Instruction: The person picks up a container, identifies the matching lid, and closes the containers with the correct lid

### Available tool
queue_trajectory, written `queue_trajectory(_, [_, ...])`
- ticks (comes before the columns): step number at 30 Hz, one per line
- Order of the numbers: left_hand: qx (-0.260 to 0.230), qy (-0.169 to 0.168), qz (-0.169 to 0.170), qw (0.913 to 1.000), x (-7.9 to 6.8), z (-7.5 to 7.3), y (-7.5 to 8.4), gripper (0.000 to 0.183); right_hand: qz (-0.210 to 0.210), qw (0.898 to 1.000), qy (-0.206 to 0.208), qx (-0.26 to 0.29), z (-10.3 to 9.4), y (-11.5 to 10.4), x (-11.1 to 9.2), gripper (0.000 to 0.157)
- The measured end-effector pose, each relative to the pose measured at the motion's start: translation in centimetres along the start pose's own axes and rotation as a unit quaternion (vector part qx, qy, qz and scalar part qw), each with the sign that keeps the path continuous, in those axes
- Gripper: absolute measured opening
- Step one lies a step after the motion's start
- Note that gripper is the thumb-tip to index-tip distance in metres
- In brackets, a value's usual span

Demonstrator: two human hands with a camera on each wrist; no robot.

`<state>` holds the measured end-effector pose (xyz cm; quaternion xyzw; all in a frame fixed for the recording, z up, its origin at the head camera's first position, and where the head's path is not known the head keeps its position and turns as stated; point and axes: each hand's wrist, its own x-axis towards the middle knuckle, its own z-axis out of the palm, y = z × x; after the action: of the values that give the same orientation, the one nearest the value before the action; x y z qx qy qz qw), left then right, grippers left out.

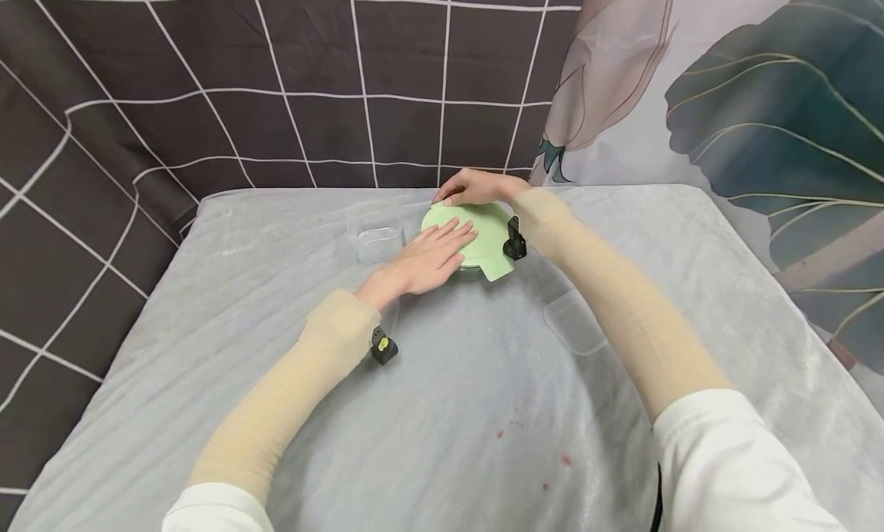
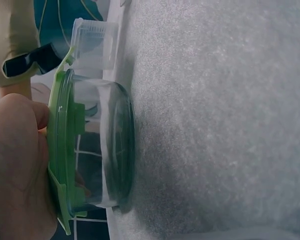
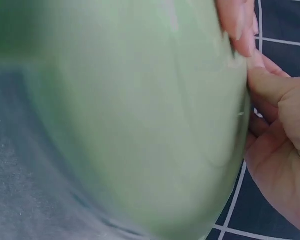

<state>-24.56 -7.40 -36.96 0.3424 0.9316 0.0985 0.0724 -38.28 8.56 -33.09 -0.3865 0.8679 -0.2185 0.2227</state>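
A round clear glass bowl [image 2: 97, 145] with a pale green lid [image 1: 493, 229] stands on the grey cloth near the table's far edge. The lid has flaps at its rim; one juts out toward the near side. My left hand [image 1: 431, 259] lies flat on top of the lid, fingers straight and slightly spread. At the lid's far rim, my right hand [image 1: 476, 186] grips the edge. In the right wrist view its thumb [image 3: 269, 85] is at the rim, with fingers curled behind and partly hidden.
A clear plastic container [image 1: 380, 244] stands left of the bowl, and another clear rectangular piece [image 1: 575, 322] is by the right forearm. The grey cloth [image 1: 442, 409] has a few small reddish spots. A dark gridded curtain [image 1: 311, 79] hangs behind the table.
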Motion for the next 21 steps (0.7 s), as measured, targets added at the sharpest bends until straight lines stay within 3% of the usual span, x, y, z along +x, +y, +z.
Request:
queue_trajectory(9, [-0.003,-0.002,-0.001,1.0000,0.42,0.18,-0.23,0.052,-0.005,1.000,0.001,0.012,0.07,0.55,0.00,0.030])
queue_trajectory(21, [-0.002,-0.005,-0.003,1.0000,0.49,0.14,-0.33,0.052,-0.014,1.000,-0.006,-0.012,0.03,0.32,0.09,0.031])
